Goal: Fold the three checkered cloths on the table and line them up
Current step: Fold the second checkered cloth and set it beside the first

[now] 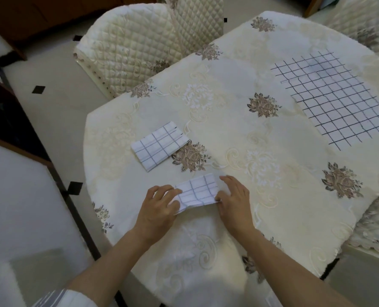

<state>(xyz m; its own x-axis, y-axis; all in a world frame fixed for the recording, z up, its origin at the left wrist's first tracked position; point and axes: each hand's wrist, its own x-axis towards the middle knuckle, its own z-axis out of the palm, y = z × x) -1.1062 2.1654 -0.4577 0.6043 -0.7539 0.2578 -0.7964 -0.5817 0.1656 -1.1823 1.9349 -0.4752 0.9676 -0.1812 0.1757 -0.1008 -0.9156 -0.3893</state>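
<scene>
Floral-covered bench (272,140), quilted chairs (126,52) behind. Half-folded cloth (197,192) lies near the front edge, between both grips: left hand (159,202) pinches its left end, right hand (235,196) pinches the right corner. Looks thin, limp and light, so best taken at the corners. Folded cloth (159,147) just beyond; flat cloth (339,100) far right.

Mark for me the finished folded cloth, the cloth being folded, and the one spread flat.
finished folded cloth (158,148): head view, middle of its top layer.
cloth being folded (198,192): head view, bare middle of its top face.
spread cloth (337,100): head view, centre of the flat sheet.
</scene>
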